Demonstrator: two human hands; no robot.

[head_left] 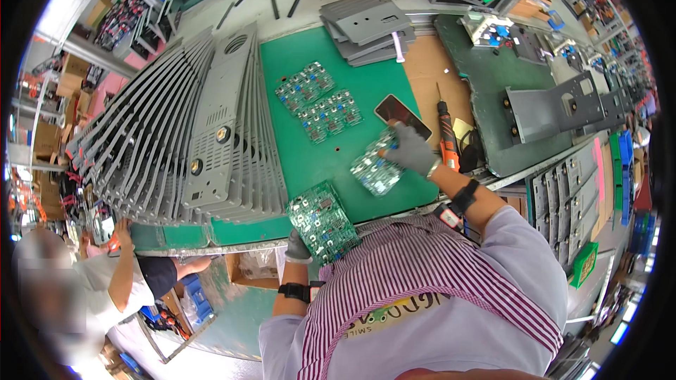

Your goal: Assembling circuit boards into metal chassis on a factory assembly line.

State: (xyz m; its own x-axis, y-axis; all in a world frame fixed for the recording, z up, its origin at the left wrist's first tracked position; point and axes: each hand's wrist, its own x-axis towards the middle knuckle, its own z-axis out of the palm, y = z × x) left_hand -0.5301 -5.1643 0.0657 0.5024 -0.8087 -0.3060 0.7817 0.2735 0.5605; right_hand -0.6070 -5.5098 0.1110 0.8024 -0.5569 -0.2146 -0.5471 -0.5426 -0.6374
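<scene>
One circuit board (325,219) sits in our left grip (298,248) by the near edge of the green counter (317,165) | our right grip (412,149) pinches a second board (375,172), perhaps touching the counter

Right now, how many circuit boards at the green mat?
4: far board and second board on the mat, third board in right hand, fourth board in left hand. More may hide underneath.
</scene>
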